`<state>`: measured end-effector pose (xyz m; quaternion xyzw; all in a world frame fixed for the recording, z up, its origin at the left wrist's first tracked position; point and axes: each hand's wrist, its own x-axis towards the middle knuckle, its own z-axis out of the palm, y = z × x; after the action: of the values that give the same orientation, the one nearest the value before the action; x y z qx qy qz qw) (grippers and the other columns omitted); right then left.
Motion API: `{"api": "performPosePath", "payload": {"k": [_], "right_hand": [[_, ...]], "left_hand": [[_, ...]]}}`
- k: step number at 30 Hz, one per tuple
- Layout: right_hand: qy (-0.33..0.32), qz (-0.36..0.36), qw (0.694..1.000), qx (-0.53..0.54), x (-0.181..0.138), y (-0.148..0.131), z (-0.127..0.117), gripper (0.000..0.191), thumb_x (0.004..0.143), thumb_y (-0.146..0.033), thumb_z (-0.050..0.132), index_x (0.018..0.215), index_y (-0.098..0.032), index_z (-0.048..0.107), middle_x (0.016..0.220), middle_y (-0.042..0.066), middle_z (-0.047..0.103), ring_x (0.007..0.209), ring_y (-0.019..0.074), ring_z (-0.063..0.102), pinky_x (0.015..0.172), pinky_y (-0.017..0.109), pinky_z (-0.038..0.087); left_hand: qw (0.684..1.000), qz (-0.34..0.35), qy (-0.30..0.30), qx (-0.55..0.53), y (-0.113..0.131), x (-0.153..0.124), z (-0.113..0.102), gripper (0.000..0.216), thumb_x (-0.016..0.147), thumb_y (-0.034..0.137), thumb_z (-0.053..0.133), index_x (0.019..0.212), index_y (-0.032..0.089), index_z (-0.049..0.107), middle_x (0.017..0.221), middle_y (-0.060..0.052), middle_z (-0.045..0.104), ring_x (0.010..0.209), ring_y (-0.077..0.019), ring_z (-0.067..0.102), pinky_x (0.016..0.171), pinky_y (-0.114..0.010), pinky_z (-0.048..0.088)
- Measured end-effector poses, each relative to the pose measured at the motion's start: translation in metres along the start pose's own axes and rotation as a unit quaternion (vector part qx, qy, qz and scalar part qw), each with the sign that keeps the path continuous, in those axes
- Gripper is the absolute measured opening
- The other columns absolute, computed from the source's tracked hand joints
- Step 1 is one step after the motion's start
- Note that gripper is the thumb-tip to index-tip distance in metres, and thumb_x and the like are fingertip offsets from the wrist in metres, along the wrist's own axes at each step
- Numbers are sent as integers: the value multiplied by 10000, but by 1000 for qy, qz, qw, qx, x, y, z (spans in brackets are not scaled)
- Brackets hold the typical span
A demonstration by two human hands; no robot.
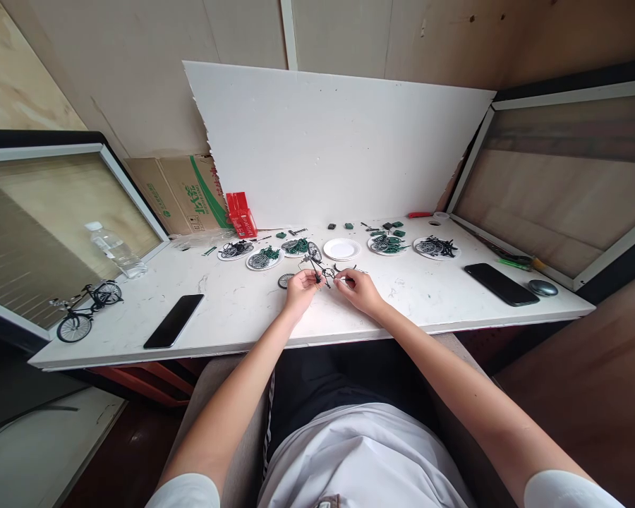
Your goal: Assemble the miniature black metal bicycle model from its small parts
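A partly built black model bicycle is held up over the white table, one wheel at its far end. My left hand is closed around its near left side, fingertips pinching the dark frame. From the right, my right hand reaches in with thumb and fingers pinched together at the bicycle's right end. Dark bits show at those fingertips, too small to name. A loose model wheel lies on the table just left of my left hand. Beyond both hands stands a bare white paper plate.
Plates of small parts, such as the right one, line the back. A finished model bicycle, a bottle and a phone are at left. Another phone and a grey mouse-like object lie right. A white board stands behind.
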<state>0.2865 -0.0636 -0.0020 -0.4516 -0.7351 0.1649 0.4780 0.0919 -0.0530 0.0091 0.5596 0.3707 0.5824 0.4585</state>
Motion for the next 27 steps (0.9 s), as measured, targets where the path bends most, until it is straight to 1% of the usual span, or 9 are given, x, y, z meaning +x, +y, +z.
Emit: {"api": "performPosePath", "payload": {"k": [2, 4, 7, 10, 17, 21, 27], "right_hand": [[6, 1, 1000, 1, 0, 0, 0, 279, 932, -446, 594, 955, -185, 690, 634, -14, 539, 547, 133, 409, 573, 276, 323], [8, 1, 1000, -1, 0, -1, 0, 280, 932, -446, 594, 956, -185, 694, 624, -17, 525, 553, 138, 418, 575, 277, 323], [0, -1, 1000, -4, 0, -3, -1, 286, 930, -444, 596, 963, -181, 704, 609, -20, 512, 551, 140, 419, 576, 278, 324], [-10, -3, 1000, -3, 0, -4, -1, 291, 928, -439, 596, 969, -177, 714, 624, -10, 545, 547, 136, 418, 580, 280, 332], [-12, 5, 1000, -12, 1, -1, 0, 281, 918, -419, 606, 967, -168, 723, 608, -18, 541, 546, 132, 418, 583, 275, 327], [-16, -6, 1000, -10, 0, 1, 2, 287, 918, -419, 603, 974, -166, 727, 632, -9, 569, 550, 129, 424, 585, 273, 328], [-20, -13, 1000, -6, 0, 1, 2, 315, 922, -442, 589, 971, -165, 729, 639, 1, 588, 545, 130, 432, 577, 271, 333]], "left_hand": [[1000, 3, 2, 6, -1, 0, 0, 336, 646, 310, 896, 882, 165, 705, 958, -80, 741, 869, -180, 677, 912, -373, 558], [1000, 11, 4, 15, -2, 1, 0, 331, 640, 309, 896, 866, 167, 700, 955, -82, 744, 874, -187, 680, 918, -381, 561], [999, 20, 2, 28, -3, 1, 0, 335, 636, 318, 897, 858, 168, 697, 947, -86, 747, 874, -197, 685, 909, -389, 569], [999, 23, -3, 35, -4, 1, 0, 342, 640, 336, 896, 863, 166, 698, 945, -90, 749, 863, -198, 687, 893, -387, 574], [999, 17, -9, 39, -1, 0, 0, 361, 630, 368, 906, 855, 168, 706, 924, -82, 749, 836, -192, 682, 869, -370, 575], [999, 12, -12, 40, 1, -1, 0, 375, 631, 391, 906, 855, 167, 706, 923, -82, 744, 820, -184, 669, 844, -352, 568], [999, 12, -16, 42, 0, -1, 0, 385, 635, 406, 906, 861, 167, 707, 933, -87, 743, 825, -186, 670, 846, -353, 562]]}}
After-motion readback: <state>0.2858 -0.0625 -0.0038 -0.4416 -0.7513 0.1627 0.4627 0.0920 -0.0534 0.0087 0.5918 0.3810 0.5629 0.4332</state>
